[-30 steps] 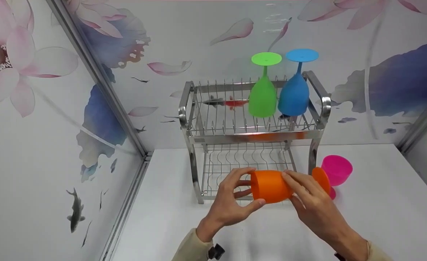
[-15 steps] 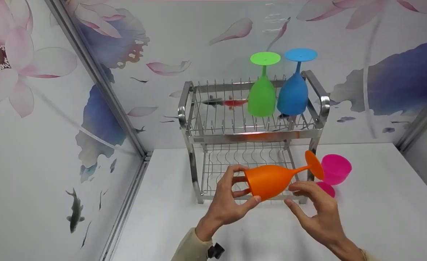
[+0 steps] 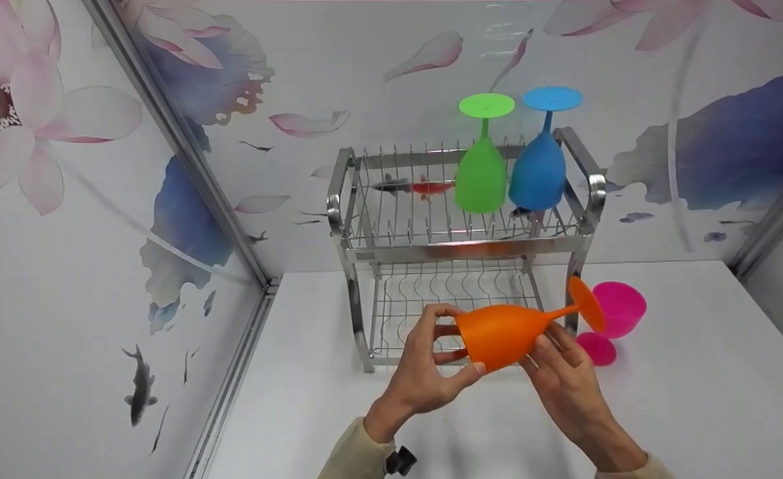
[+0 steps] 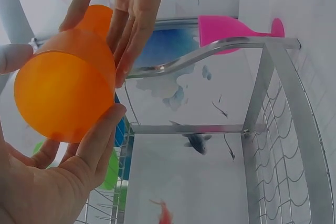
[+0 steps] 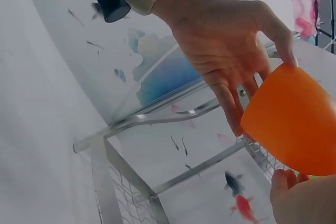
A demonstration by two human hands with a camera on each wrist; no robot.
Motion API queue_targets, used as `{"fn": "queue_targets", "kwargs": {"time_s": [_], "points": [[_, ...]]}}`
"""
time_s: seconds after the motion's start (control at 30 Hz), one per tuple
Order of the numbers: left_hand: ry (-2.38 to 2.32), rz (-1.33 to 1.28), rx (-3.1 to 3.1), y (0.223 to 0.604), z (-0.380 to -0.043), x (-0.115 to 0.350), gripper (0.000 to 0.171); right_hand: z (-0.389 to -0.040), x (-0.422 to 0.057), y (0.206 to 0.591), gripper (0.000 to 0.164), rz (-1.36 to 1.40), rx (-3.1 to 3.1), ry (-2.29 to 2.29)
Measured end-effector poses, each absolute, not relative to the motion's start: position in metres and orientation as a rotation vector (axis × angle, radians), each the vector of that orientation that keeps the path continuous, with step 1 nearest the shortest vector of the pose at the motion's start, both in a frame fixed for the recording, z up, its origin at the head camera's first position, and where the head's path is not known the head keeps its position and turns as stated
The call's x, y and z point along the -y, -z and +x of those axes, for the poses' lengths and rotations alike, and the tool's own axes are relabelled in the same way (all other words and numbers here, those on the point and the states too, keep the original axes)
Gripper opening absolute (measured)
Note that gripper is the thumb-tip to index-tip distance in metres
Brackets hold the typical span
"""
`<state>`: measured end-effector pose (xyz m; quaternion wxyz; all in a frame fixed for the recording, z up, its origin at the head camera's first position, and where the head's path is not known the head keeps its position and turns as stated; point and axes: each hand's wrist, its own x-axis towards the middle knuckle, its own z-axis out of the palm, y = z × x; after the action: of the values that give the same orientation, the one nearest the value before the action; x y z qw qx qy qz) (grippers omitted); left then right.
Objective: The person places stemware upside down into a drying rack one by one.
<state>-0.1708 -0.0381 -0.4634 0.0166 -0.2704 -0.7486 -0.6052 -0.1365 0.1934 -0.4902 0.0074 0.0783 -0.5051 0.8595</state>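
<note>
An orange plastic goblet point(image 3: 501, 336) is tilted on its side in front of the rack, bowl to the left and foot to the upper right. My left hand point(image 3: 421, 372) grips the bowl near its rim, thumb in front and fingers behind. My right hand point(image 3: 567, 382) holds the bowl's narrow end by the stem, with its thumb on the bowl and part of the fingers hidden behind. In the left wrist view the bowl's round mouth faces the camera, between my left hand point(image 4: 58, 182) and right hand point(image 4: 134, 3).
A two-tier metal dish rack point(image 3: 464, 251) stands against the back wall. A green goblet point(image 3: 481, 176) and a blue goblet point(image 3: 537, 173) sit upside down on its upper tier. A pink goblet point(image 3: 621, 309) stands upright on the white table, right of the rack.
My right hand let go near the stem, drew back, then came under the bowl's narrow end again. The orange goblet's foot end has swung up, while the left hand keeps its grip.
</note>
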Motion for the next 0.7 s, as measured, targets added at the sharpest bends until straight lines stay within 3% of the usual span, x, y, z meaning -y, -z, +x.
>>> {"fn": "queue_targets", "kwargs": {"time_s": [0.43,0.7], "points": [[1.889,-0.871,2.305,0.463,-0.172,0.037,0.066,-0.138,-0.189,0.488,0.042,0.251,1.469,-2.735],[1.880,-0.927,2.229,0.464,-0.176,0.056,0.064,-0.143,-0.193,0.466,0.045,0.351,1.581,-2.621]]}}
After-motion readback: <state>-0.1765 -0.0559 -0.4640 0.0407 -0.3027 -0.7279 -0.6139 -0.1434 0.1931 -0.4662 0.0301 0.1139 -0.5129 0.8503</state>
